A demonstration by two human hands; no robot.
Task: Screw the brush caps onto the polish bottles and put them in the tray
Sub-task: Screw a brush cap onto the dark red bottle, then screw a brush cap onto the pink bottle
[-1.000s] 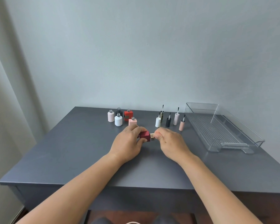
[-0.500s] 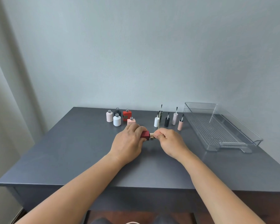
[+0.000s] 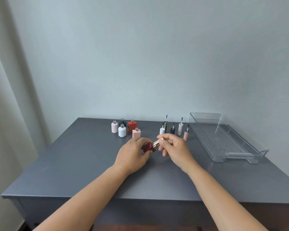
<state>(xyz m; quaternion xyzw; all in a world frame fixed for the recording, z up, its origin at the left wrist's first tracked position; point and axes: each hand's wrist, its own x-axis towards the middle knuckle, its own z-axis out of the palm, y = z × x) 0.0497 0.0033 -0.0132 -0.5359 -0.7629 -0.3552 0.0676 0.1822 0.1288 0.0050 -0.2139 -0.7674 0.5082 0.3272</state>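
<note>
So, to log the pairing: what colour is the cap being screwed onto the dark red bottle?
Rose gold cap, seen in the head view.

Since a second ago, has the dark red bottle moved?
No. The dark red bottle, held in the left hand, still sits just front-right of the pink bottle.

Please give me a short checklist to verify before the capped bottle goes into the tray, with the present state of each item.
1. Left hand holds dark red bottle: ok.
2. Right hand grips gold cap: ok.
3. Cap screwed fully tight: cannot tell.
4. Clear tray has free space: ok.
5. Path toward tray avoids standing pink brush cap: cannot tell.
</note>
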